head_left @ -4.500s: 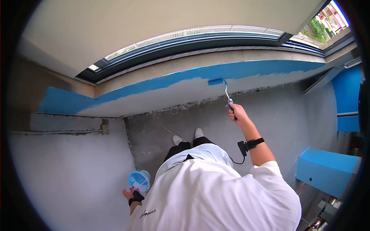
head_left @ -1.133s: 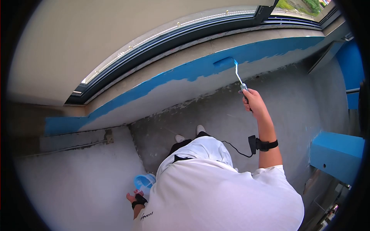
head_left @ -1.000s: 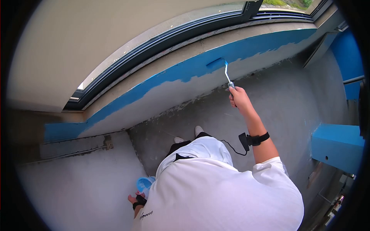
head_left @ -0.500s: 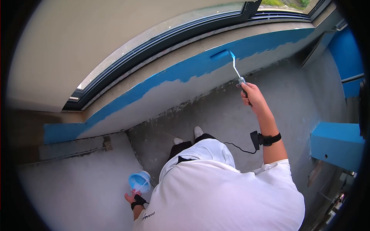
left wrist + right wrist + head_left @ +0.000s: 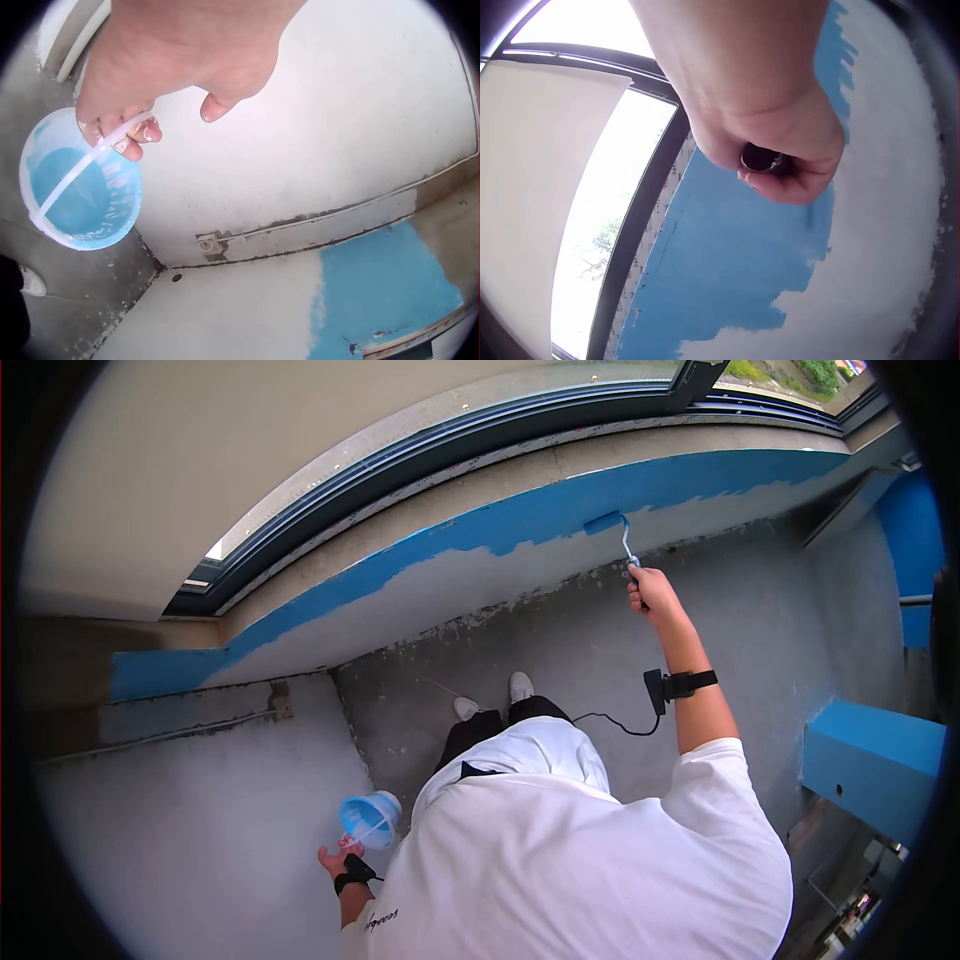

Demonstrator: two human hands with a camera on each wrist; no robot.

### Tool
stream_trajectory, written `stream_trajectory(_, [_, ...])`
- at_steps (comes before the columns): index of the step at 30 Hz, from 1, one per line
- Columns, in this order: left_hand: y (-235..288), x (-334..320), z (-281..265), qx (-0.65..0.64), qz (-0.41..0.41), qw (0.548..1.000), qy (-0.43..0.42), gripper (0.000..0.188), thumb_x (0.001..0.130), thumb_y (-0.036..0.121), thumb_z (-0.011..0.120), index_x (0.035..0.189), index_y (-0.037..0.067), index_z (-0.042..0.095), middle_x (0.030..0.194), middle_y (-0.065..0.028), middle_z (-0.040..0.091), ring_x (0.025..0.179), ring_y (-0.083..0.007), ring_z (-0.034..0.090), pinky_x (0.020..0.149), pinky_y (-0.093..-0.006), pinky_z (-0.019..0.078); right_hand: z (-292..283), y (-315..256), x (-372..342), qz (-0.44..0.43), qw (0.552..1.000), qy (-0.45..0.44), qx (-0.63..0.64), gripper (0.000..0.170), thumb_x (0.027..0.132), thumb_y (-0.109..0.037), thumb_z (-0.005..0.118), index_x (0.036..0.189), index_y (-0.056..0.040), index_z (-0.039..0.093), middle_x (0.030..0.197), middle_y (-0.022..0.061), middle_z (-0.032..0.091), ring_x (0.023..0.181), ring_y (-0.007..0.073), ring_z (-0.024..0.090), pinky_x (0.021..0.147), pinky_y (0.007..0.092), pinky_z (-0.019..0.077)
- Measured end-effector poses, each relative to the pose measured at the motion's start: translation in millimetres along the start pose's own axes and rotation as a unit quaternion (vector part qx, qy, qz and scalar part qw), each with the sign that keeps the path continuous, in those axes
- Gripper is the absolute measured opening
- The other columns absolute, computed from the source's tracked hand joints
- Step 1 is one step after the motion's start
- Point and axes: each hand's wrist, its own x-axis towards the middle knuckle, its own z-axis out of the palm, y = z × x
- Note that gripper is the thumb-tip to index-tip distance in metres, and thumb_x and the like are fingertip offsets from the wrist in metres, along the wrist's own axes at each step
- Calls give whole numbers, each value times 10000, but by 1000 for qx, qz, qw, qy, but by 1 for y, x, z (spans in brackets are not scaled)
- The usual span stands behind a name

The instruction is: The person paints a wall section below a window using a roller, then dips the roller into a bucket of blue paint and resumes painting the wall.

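Observation:
My right hand (image 5: 655,593) grips a paint roller by its handle, arm stretched out in front. The blue roller sleeve (image 5: 602,522) lies against the low wall, at the ragged lower edge of the blue paint (image 5: 420,565). In the right wrist view the fingers curl round the roller's dark handle end (image 5: 762,159); its sleeve is hidden there. My left hand (image 5: 180,64), fingers smeared with paint, holds the pale bail handle (image 5: 71,178) of a bucket (image 5: 126,214). Light-blue paint covers the bucket's inside. The left thumb sticks out away from the handle.
Above the painted band runs a bare ledge (image 5: 330,570) under a dark window frame (image 5: 430,495). At the right a blue box-shaped block (image 5: 870,760) juts out. A cable (image 5: 620,728) hangs from the right wrist camera. Grey floor (image 5: 560,650) lies round the white shoes (image 5: 521,686).
The roller has come down from inside the blue band to its lower edge. Over the last seconds, more blue has spread downward at the middle of the wall. The bucket stays in the left hand.

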Motion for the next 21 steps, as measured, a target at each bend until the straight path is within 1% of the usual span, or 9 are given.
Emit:
stream_trajectory(2, [-9,-7,4,-12,42,996,71,526,643,541,584,854,93,408,807,-41,509,793,-206,511,843,-428,340,-9,-6,-24,-15,1000,-20,7,196,951,-259,484,935,-65,503,634,-34,409,470,39,342,411,191,282])
stream_trajectory(3, [-9,-7,4,-13,43,996,71,526,643,541,584,854,93,408,807,-41,509,793,-206,511,843,-428,340,-13,-9,-41,-29,999,-40,15,198,950,-263,488,944,-66,506,631,-34,408,467,38,342,409,191,275])
stream_trajectory(5, [-3,-2,-4,-83,21,989,120,524,650,533,581,871,94,400,806,-33,495,802,-197,503,847,-439,332,-12,-19,-76,-42,998,-35,6,223,951,-263,479,965,-43,512,615,-26,410,459,43,350,409,206,278])
stream_trajectory(8, [-13,-15,-7,-101,30,988,117,522,655,527,577,879,93,393,806,-28,488,805,-195,500,845,-442,331,-12,-18,-88,-74,995,-69,0,238,951,-265,479,994,-33,516,615,-21,410,452,51,346,408,217,286])
stream_trajectory(12, [-16,-21,-25,-121,10,988,92,497,667,524,561,858,96,397,823,-29,488,815,-194,495,842,-437,330,-1,4,-46,-65,997,-32,-30,246,947,-265,479,990,-26,514,607,-16,407,443,61,352,407,230,295])
stream_trajectory(14, [-23,-27,-33,-40,63,994,84,471,680,524,540,825,100,393,824,-30,488,817,-193,491,839,-429,331,3,15,-14,-46,998,10,-40,232,942,-260,471,934,-33,517,603,-19,410,440,65,359,403,234,300])
stream_trajectory(15, [-23,-31,-34,-47,66,993,85,471,680,524,540,825,100,393,824,-30,488,817,-193,491,839,-429,331,1,18,2,-46,998,3,-44,232,942,-260,471,934,-33,517,603,-19,410,440,65,359,403,234,300])
stream_trajectory(17, [-15,-35,-46,-68,27,994,86,462,685,526,530,805,100,396,826,-39,493,822,-197,489,841,-421,334,-7,24,35,-20,998,27,-54,230,943,-261,467,879,-45,513,604,-23,415,445,65,367,399,231,303])
stream_trajectory(21, [-18,-53,-33,-88,51,990,95,463,685,521,534,805,96,395,823,-47,496,822,-202,488,838,-415,335,-19,31,56,7,999,11,-39,243,948,-279,461,866,-55,511,605,-27,418,445,64,379,398,227,305])
